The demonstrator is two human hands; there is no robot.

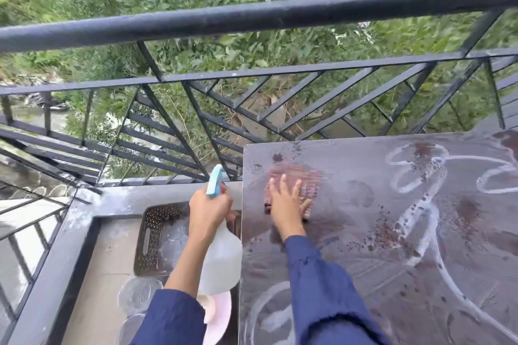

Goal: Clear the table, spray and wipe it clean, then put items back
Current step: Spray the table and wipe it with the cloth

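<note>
While my left hand (210, 213) grips the spray bottle (221, 258) beside the table (364, 246), my right hand (286, 207) presses a cloth (297, 176) flat near its far-left edge. Open room lies right.

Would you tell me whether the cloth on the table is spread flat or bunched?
Spread flat: the cloth lies wide under the right hand, fingers straight.

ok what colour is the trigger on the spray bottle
Light blue trigger atop a whitish spray bottle the left hand grips; head view.
</note>
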